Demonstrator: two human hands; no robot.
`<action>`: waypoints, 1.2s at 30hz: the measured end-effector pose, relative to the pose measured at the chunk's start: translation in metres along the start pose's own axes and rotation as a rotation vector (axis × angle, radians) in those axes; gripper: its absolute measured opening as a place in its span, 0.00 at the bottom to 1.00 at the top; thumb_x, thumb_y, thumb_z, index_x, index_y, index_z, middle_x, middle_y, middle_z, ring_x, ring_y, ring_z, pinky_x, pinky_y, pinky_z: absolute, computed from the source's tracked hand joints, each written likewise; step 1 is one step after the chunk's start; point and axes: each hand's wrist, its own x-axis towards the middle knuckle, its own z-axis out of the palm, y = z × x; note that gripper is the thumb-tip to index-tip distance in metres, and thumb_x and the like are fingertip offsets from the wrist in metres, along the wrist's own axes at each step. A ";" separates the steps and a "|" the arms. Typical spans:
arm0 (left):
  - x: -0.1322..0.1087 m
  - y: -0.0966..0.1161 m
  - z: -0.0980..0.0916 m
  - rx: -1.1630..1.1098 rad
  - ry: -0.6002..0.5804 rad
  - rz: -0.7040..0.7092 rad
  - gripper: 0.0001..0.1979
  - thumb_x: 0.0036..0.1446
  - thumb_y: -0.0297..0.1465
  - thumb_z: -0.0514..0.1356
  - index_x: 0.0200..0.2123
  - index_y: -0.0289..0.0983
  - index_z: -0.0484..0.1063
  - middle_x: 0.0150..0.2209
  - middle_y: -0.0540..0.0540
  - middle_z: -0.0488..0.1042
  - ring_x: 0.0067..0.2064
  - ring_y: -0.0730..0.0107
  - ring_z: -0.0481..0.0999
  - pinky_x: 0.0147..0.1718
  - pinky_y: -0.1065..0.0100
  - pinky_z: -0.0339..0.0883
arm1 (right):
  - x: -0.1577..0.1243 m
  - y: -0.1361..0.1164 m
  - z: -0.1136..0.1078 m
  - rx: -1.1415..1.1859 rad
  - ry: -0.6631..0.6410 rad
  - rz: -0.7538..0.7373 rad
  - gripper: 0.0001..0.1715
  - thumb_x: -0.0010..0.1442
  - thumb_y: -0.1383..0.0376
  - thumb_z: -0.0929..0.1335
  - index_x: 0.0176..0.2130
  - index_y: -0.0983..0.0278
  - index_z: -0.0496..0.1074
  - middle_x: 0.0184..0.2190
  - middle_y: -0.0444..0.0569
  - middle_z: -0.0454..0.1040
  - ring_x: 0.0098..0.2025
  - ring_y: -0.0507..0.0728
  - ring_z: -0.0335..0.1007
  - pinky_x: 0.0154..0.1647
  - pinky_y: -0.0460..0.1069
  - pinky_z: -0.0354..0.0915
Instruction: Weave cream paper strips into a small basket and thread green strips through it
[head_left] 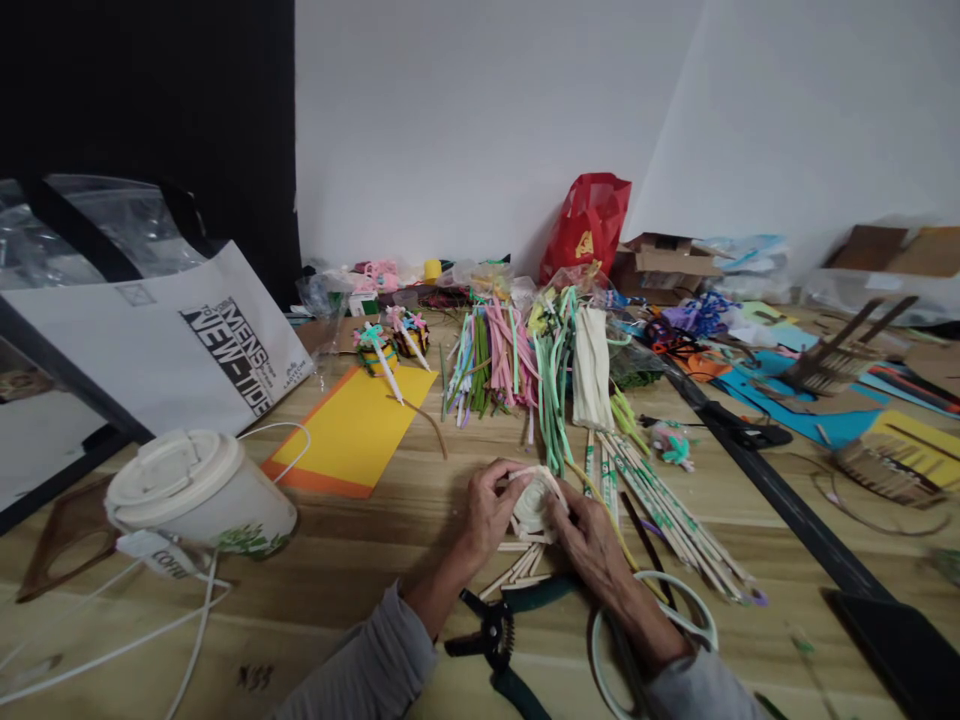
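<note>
Between my two hands is a small cream-coloured woven basket (533, 505), its round inside facing up toward me. My left hand (491, 505) is closed on its left edge, thumb across the rim. On the opposite side my right hand (589, 535) grips the right edge, with fingers partly hidden. Just below the basket lie short wooden sticks (517, 572). A dark green-handled pair of clamp-like cutters (495, 635) rests in front of my wrists. Beneath my right forearm are light green-handled scissors (701, 615), partly covered.
Chopsticks in paper sleeves (664, 510) lie to the right, near bundled coloured pipe cleaners (510, 350) and cream strips (592, 370). At left stand a lidded coffee cup (202, 490) and a white paper bag (165, 340). Yellow paper (352, 430) lies ahead; a black phone (892, 650) sits right.
</note>
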 end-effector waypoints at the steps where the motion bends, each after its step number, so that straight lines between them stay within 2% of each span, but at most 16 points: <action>1: 0.000 0.001 0.000 0.012 0.000 0.002 0.09 0.54 0.34 0.60 0.32 0.34 0.76 0.30 0.45 0.77 0.34 0.67 0.75 0.34 0.71 0.67 | 0.000 0.000 0.000 0.018 -0.006 0.006 0.21 0.65 0.58 0.58 0.45 0.65 0.74 0.27 0.47 0.73 0.26 0.55 0.66 0.26 0.47 0.60; 4: -0.001 0.002 0.000 0.038 -0.003 0.025 0.08 0.54 0.34 0.61 0.29 0.34 0.75 0.29 0.46 0.75 0.33 0.68 0.74 0.31 0.72 0.66 | 0.000 0.001 -0.003 0.066 -0.020 0.013 0.21 0.66 0.58 0.58 0.46 0.65 0.74 0.29 0.48 0.74 0.28 0.55 0.66 0.26 0.47 0.59; 8: 0.000 0.002 0.000 0.028 -0.028 0.050 0.11 0.52 0.37 0.63 0.25 0.35 0.72 0.26 0.48 0.73 0.30 0.70 0.72 0.30 0.73 0.66 | 0.000 0.002 -0.007 0.058 -0.067 0.002 0.21 0.65 0.59 0.59 0.44 0.66 0.75 0.23 0.45 0.69 0.23 0.53 0.61 0.22 0.47 0.55; 11: 0.000 0.004 -0.001 -0.034 -0.097 0.042 0.11 0.53 0.38 0.63 0.33 0.35 0.76 0.32 0.46 0.78 0.34 0.68 0.75 0.34 0.71 0.68 | 0.000 0.002 -0.009 0.057 -0.089 -0.005 0.20 0.65 0.58 0.59 0.42 0.66 0.75 0.22 0.44 0.68 0.22 0.52 0.59 0.21 0.46 0.53; 13: 0.000 0.004 -0.001 -0.035 -0.151 0.055 0.13 0.55 0.38 0.61 0.38 0.35 0.77 0.36 0.44 0.79 0.38 0.66 0.76 0.39 0.70 0.68 | 0.000 0.001 -0.008 0.087 -0.081 -0.007 0.19 0.65 0.58 0.60 0.43 0.66 0.74 0.25 0.45 0.70 0.24 0.53 0.61 0.22 0.46 0.55; 15: 0.000 0.003 -0.002 -0.011 -0.182 0.055 0.13 0.57 0.38 0.59 0.37 0.35 0.77 0.36 0.44 0.79 0.38 0.65 0.76 0.40 0.69 0.68 | 0.000 0.002 -0.006 0.125 -0.060 -0.004 0.18 0.64 0.57 0.61 0.44 0.65 0.73 0.29 0.46 0.72 0.27 0.54 0.65 0.25 0.46 0.59; 19: 0.002 -0.006 -0.003 0.000 -0.076 -0.005 0.13 0.55 0.39 0.60 0.35 0.34 0.76 0.33 0.45 0.78 0.36 0.65 0.75 0.36 0.70 0.68 | 0.002 0.009 -0.001 0.162 0.020 0.007 0.16 0.62 0.56 0.65 0.45 0.63 0.69 0.31 0.46 0.71 0.30 0.54 0.66 0.28 0.46 0.63; 23: 0.005 -0.011 -0.003 -0.075 0.021 -0.069 0.13 0.53 0.38 0.60 0.35 0.33 0.73 0.32 0.45 0.76 0.34 0.66 0.74 0.34 0.70 0.68 | 0.003 0.016 0.003 0.188 0.065 0.024 0.20 0.61 0.57 0.66 0.50 0.62 0.65 0.31 0.45 0.69 0.30 0.54 0.66 0.29 0.47 0.64; 29: 0.005 -0.009 -0.002 -0.093 0.060 -0.077 0.12 0.52 0.37 0.60 0.34 0.33 0.73 0.32 0.44 0.76 0.35 0.66 0.74 0.35 0.70 0.68 | 0.003 0.016 0.000 0.223 0.095 0.012 0.13 0.63 0.57 0.63 0.44 0.62 0.67 0.33 0.45 0.69 0.33 0.55 0.67 0.33 0.47 0.65; 32: 0.004 -0.008 -0.002 -0.075 0.063 -0.071 0.11 0.53 0.36 0.60 0.34 0.33 0.73 0.33 0.44 0.77 0.36 0.65 0.75 0.36 0.69 0.68 | 0.003 0.017 -0.001 0.224 0.141 0.008 0.13 0.64 0.57 0.62 0.43 0.62 0.67 0.33 0.45 0.69 0.35 0.55 0.68 0.34 0.47 0.65; 36: 0.002 -0.006 -0.001 -0.017 0.065 -0.052 0.11 0.54 0.36 0.59 0.35 0.34 0.74 0.34 0.44 0.77 0.36 0.64 0.76 0.37 0.68 0.68 | 0.004 0.019 0.003 0.217 0.133 0.028 0.15 0.61 0.57 0.65 0.45 0.62 0.66 0.33 0.45 0.68 0.32 0.54 0.68 0.32 0.47 0.66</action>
